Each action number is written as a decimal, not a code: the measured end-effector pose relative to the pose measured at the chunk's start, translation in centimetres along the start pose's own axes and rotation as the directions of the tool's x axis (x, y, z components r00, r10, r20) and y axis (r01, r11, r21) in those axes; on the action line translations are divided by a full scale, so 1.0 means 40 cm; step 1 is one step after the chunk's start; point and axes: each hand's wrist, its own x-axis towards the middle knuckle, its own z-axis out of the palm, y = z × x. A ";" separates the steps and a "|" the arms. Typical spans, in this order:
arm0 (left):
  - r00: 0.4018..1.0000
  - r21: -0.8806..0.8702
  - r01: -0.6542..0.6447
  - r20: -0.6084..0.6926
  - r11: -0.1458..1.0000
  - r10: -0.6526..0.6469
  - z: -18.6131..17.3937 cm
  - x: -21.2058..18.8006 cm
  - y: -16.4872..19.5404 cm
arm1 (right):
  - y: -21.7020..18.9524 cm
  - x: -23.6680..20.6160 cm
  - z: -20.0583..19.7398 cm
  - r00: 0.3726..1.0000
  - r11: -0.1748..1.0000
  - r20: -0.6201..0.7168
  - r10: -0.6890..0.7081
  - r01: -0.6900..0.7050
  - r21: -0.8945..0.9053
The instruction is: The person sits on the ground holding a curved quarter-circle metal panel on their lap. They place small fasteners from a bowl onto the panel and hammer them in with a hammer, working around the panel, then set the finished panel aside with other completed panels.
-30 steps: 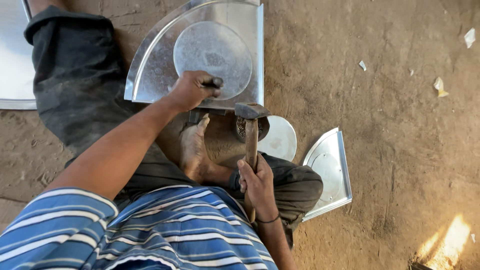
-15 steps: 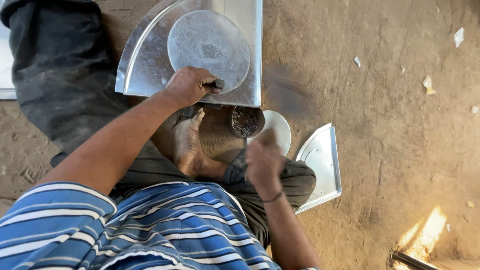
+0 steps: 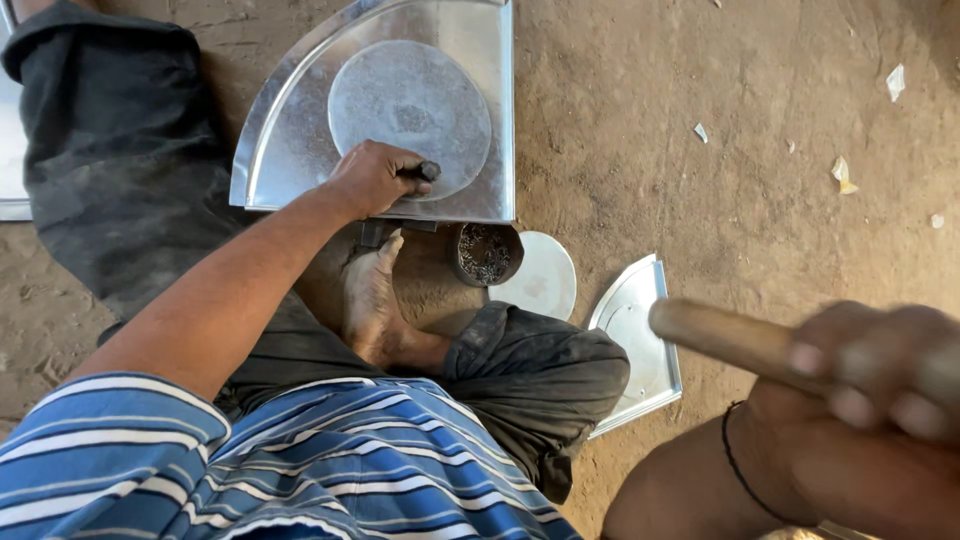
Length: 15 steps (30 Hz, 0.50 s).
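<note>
Left hand [image 3: 375, 178] stretched forward from a bare forearm, grip clenched around a short dark punch [image 3: 425, 171] pressed to the lower edge of a round metal disc [image 3: 410, 115]. Right hand [image 3: 870, 365] raised close to the camera at lower right, blurred, grip closed on a wooden handle [image 3: 725, 335], presumably a hammer's, head out of view. Dark cord around that wrist.

Two quarter-round metal sheets with raised rims: large sheet [image 3: 290, 150] flat on the dirt floor [image 3: 750, 180] under the disc, smaller sheet [image 3: 640, 330] beside the bent knee. Two discs: one on the large sheet, a second disc [image 3: 545, 280] on the floor just beside the sheet's lower corner.

One small dark round cup [image 3: 485, 253], full of tiny dark bits, touching the second disc. Bare foot [image 3: 372, 300] tucked just below the large sheet.
</note>
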 end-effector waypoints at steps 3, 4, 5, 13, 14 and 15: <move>1.000 0.035 0.013 0.015 0.999 -0.013 0.005 -0.005 -0.003 | 0.116 -0.103 0.062 0.999 0.999 -0.032 -0.030 0.029 -0.045; 0.999 0.054 -0.033 0.021 0.998 0.032 0.006 -0.008 -0.005 | 0.193 -0.170 0.090 0.992 0.970 -0.061 0.110 -0.120 -0.212; 0.996 0.078 -0.083 0.020 0.993 0.082 0.006 -0.009 -0.007 | 0.265 -0.245 0.115 0.887 0.781 -0.108 0.450 -0.449 -0.433; 0.998 0.115 -0.062 -0.016 0.991 0.064 -0.002 0.006 0.012 | 0.371 -0.533 0.077 0.231 0.220 -0.270 0.935 -0.973 -0.069; 1.000 -0.016 0.014 -0.022 1.000 -0.015 -0.002 0.011 0.008 | 0.358 -0.527 0.074 0.287 0.277 -0.285 0.915 -0.958 -0.074; 0.996 -0.143 0.082 -0.028 0.986 -0.087 -0.008 0.017 0.006 | 0.345 -0.521 0.071 0.314 0.302 -0.294 0.903 -0.949 -0.086</move>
